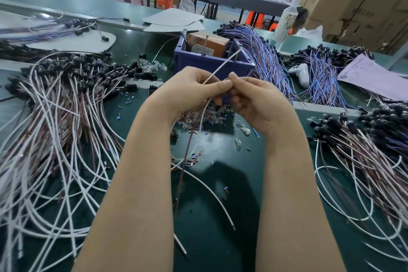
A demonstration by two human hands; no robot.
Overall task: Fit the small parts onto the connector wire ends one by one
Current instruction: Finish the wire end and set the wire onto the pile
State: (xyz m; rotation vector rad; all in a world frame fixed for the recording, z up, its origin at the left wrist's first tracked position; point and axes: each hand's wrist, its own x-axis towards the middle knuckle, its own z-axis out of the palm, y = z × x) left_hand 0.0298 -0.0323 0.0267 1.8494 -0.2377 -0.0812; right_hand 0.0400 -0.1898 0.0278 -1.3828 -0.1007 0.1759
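Note:
My left hand (pixel 194 88) and my right hand (pixel 258 99) meet in front of me above the green table (pixel 212 216). Both pinch the same spot on a white wire (pixel 223 64), whose upper end slants up toward the blue bin. A brown wire (pixel 185 161) and a white strand hang down from my hands to the table. The small part between my fingertips is hidden. Loose small parts (pixel 212 115), clear bulbs and tiny sleeves, lie in a pile under my hands.
A blue bin (pixel 212 62) holding an orange box stands just behind my hands. Heaps of white and brown wires with black connectors (pixel 66 99) fill the left; similar heaps (pixel 364 146) lie right. Purple-blue wire bundles (pixel 260 55), a white controller (pixel 301 74), a bottle (pixel 287 20) and pink paper (pixel 373 77) sit at the back right.

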